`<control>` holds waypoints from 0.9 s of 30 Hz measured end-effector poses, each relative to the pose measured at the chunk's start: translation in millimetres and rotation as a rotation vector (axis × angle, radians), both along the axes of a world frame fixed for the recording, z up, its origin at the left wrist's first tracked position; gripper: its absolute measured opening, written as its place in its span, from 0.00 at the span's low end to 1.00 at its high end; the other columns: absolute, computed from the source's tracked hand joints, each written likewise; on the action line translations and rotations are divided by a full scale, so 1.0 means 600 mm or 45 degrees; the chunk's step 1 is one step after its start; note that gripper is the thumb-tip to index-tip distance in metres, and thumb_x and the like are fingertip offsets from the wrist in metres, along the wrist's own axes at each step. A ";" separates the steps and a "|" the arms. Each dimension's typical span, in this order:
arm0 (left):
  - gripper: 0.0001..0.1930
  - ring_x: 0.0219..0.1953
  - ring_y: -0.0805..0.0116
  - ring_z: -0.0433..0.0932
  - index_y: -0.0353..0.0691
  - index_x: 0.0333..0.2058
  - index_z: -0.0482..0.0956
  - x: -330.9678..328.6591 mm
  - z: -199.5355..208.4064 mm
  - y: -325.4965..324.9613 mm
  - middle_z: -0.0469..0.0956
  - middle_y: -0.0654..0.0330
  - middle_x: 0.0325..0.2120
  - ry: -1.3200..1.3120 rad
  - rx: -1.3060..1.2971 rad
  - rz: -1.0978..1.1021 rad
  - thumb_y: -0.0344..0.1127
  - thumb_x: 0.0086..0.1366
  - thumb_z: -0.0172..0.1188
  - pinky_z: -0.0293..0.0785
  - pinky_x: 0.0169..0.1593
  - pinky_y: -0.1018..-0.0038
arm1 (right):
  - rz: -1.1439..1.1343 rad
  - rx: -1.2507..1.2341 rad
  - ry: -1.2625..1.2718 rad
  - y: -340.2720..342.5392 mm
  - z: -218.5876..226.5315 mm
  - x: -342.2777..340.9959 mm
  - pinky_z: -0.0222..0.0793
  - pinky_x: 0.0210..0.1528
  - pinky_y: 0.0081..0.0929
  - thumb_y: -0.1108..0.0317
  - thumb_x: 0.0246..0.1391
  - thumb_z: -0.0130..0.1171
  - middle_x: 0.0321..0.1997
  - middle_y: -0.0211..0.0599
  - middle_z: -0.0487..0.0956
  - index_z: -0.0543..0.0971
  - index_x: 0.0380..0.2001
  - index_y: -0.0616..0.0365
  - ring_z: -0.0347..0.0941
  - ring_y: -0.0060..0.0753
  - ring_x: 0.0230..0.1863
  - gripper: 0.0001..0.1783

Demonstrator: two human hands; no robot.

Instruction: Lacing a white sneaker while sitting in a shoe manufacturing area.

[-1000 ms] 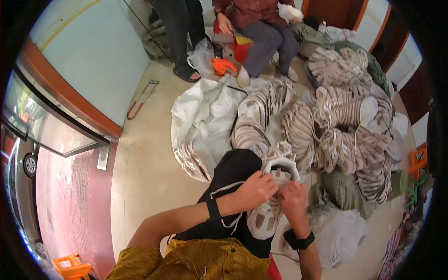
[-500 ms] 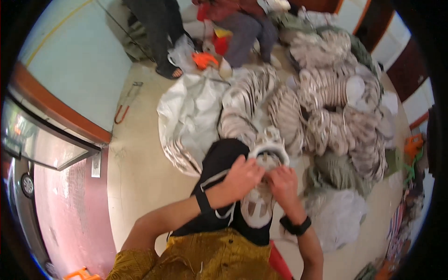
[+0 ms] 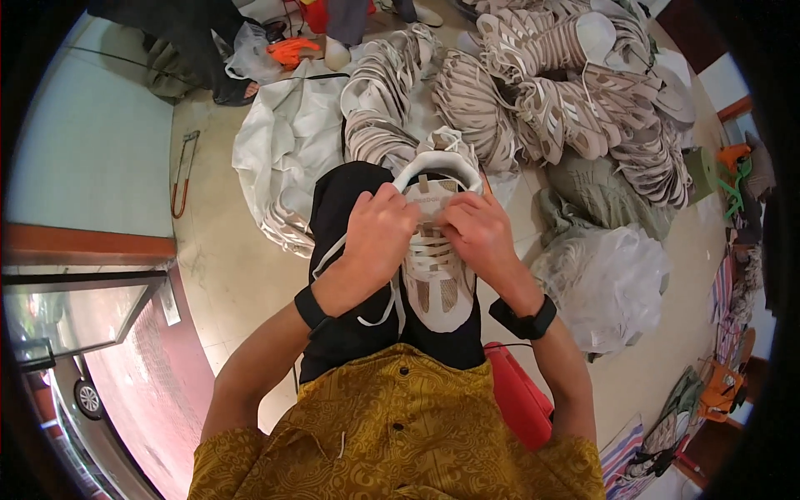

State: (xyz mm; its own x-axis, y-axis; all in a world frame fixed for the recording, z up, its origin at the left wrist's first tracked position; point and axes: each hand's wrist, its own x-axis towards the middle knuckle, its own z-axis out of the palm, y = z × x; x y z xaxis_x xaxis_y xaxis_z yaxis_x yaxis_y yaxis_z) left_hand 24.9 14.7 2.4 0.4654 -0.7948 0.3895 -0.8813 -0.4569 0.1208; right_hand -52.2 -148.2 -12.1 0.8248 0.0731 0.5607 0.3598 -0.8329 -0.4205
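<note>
A beige and white sneaker rests on my lap, toe toward me, its white laces crossing over the front. The padded collar faces away, and the tongue stands between my hands. My left hand is closed on the sneaker's left edge by the top eyelets. At the right edge, my right hand grips the sneaker with bent fingers beside the tongue. Whether either hand also pinches a lace end is hidden. A loose white lace hangs over my dark trousers left of the sneaker.
Long rows of similar sneakers lie ahead and to the right. A white sack spreads at the left, and a clear plastic bag lies right. Red-handled bolt cutters lie by the wall. Another person's legs show far left.
My view has tilted down and shifted. The sneaker now shows its laced front more clearly, and my hands sit farther apart on either side of its tongue.
</note>
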 end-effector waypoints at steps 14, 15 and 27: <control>0.02 0.31 0.65 0.68 0.41 0.19 0.73 -0.005 0.013 -0.004 0.70 0.61 0.19 -0.157 0.161 -0.090 0.30 0.42 0.56 0.61 0.33 0.71 | 0.009 0.021 -0.041 0.003 -0.004 0.001 0.59 0.34 0.27 0.75 0.33 0.56 0.21 0.27 0.73 0.73 0.20 0.54 0.71 0.28 0.34 0.06; 0.02 0.31 0.65 0.68 0.41 0.19 0.73 -0.002 0.014 -0.003 0.70 0.61 0.19 -0.157 0.165 -0.091 0.30 0.42 0.56 0.61 0.33 0.71 | 0.015 0.012 -0.054 0.004 -0.005 0.002 0.59 0.34 0.27 0.75 0.34 0.56 0.21 0.27 0.73 0.73 0.20 0.54 0.71 0.28 0.34 0.05; 0.03 0.31 0.65 0.70 0.42 0.22 0.71 -0.007 0.004 -0.014 0.72 0.61 0.19 -0.093 0.248 -0.054 0.32 0.47 0.53 0.61 0.34 0.68 | 0.011 0.060 0.004 0.003 -0.001 -0.006 0.59 0.34 0.28 0.74 0.35 0.56 0.24 0.29 0.74 0.73 0.21 0.54 0.71 0.29 0.36 0.05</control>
